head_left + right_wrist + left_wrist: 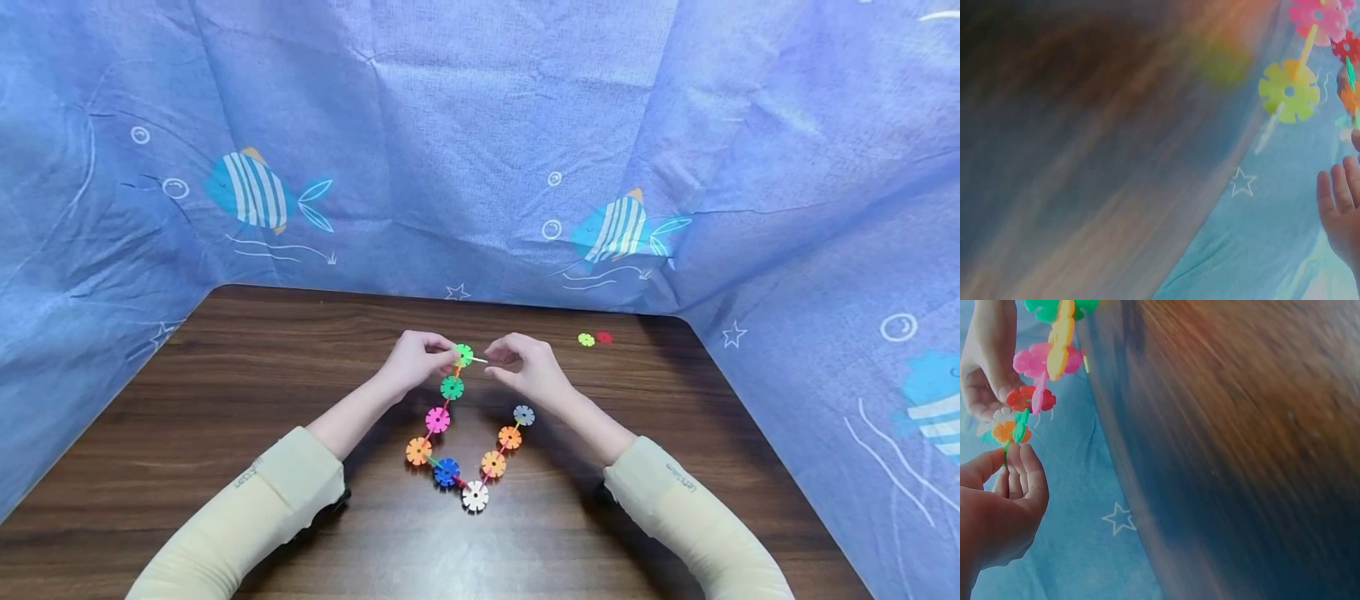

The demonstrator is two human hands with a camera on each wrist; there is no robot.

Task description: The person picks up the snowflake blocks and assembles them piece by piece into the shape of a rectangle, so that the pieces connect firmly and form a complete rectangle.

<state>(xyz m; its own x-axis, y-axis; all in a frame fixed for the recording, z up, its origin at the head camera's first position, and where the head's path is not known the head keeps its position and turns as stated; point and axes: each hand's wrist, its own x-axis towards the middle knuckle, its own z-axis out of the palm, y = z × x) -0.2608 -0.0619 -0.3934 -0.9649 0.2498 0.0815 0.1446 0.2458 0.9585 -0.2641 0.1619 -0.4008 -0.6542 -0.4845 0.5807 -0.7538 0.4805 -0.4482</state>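
In the head view my left hand (pixel 420 360) pinches a bright green snowflake disc (pixel 464 356) at the far end of a chain. A pale disc (pixel 478 360), seen edge-on, sticks out of its right side. The thumb and fingertips of my right hand (pixel 527 367) pinch its outer end. From the green disc the linked chain bends toward me through a pink disc (pixel 438 420), a blue disc (pixel 446 472) and a white disc (pixel 475 497), then back up to a grey disc (pixel 524 415). A pinching hand (pixel 1007 506) shows in the left wrist view.
A loose yellow-green disc (pixel 586 340) and a red disc (pixel 604 337) lie near the back right of the wooden table (pixel 262 375). A blue cloth (pixel 465 167) with printed fish hangs behind and beside the table.
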